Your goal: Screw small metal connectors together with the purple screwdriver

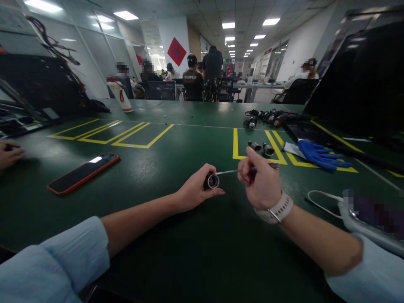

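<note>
My left hand [195, 188] is closed round a short black cylindrical part [212, 181] with a silver ring at its open end, which faces me. In my right hand [261, 179] is a screwdriver [229, 171], its handle mostly hidden in the fist. The thin shaft points left and reaches the upper side of the cylinder; I cannot tell whether the tip sits in a screw. Just beyond my right hand, two similar metal-ended cylinders [268, 149] lie within a yellow tape outline on the green table.
An orange-edged phone [83, 173] lies to the left, near another person's hand [11, 154]. Blue gloves [322, 155] and a heap of black parts [271, 117] are at the right. A white cup [121, 96] stands at the far edge. A device with a white cable [325, 193] is by my right forearm.
</note>
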`<action>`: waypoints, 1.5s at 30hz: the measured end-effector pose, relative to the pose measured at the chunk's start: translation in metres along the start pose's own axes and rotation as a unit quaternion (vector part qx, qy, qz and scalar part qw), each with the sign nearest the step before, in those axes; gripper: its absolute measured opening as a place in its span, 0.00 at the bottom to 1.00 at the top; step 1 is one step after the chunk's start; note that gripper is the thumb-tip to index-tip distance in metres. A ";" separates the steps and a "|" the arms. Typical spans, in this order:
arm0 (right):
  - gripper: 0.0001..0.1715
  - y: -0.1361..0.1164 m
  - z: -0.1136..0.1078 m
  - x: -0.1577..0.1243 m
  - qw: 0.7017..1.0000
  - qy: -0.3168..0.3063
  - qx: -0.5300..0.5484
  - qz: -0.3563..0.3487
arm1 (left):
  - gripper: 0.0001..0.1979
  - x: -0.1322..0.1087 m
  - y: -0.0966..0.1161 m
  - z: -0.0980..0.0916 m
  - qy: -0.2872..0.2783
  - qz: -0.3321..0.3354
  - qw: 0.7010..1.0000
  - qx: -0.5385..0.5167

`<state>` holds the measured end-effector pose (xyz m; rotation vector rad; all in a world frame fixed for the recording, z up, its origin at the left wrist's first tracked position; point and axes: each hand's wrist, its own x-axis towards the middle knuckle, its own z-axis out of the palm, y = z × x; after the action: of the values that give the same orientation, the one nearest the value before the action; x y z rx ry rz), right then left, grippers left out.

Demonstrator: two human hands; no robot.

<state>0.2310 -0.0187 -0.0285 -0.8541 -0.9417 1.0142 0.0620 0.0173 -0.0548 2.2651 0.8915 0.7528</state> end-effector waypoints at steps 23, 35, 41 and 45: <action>0.17 -0.003 -0.022 -0.052 0.969 -0.171 -0.179 0.028 | 0.09 -0.002 0.000 0.001 -0.113 0.117 0.985 0.049; 0.17 -0.002 -0.019 -0.056 0.974 -0.141 -0.176 0.027 | 0.10 -0.002 0.002 0.001 -0.099 0.092 0.990 0.038; 0.18 -0.002 -0.020 -0.058 0.967 -0.157 -0.198 0.022 | 0.08 -0.003 0.001 0.002 -0.109 0.101 0.987 0.057; 0.17 0.003 -0.019 -0.054 0.980 -0.104 -0.056 0.163 | 0.10 -0.002 0.000 0.001 -0.089 0.104 0.990 0.031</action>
<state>0.2350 -0.0712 -0.0506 -1.0328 -1.0637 1.3622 0.0616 0.0149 -0.0561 2.4615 0.6104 0.6065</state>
